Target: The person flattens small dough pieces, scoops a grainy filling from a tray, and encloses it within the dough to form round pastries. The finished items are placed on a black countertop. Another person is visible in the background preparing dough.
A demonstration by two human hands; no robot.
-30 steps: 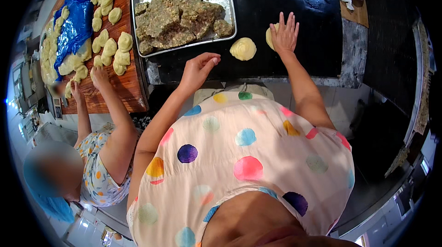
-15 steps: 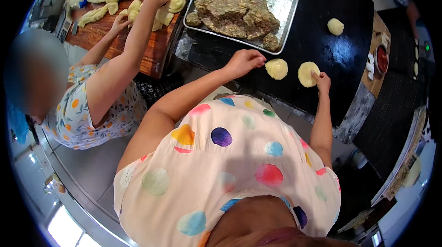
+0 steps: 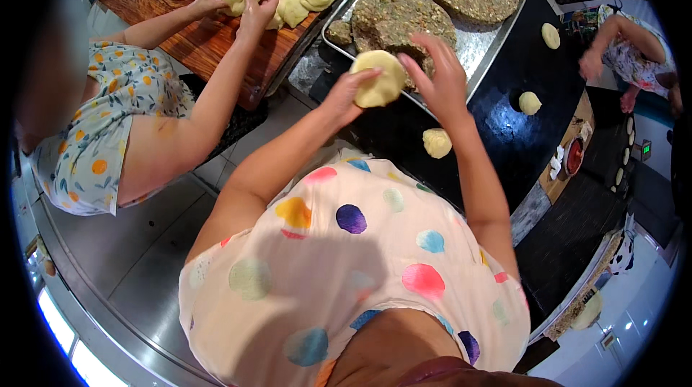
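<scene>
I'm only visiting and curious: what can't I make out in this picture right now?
All in the head view:
- Left hand's fingers beneath the dough disc: hidden by the disc.
- Lower part of the lumpy mound: partly covered by the right hand.
- Metal tray's far end: partly cut off by the top edge.
- Wooden table's far side: cut off there too.
- Red bowl contents: too small to identify.

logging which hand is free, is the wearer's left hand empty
No, the left hand holds a flat dough disc, its thumb lying over the disc's near edge.
</scene>
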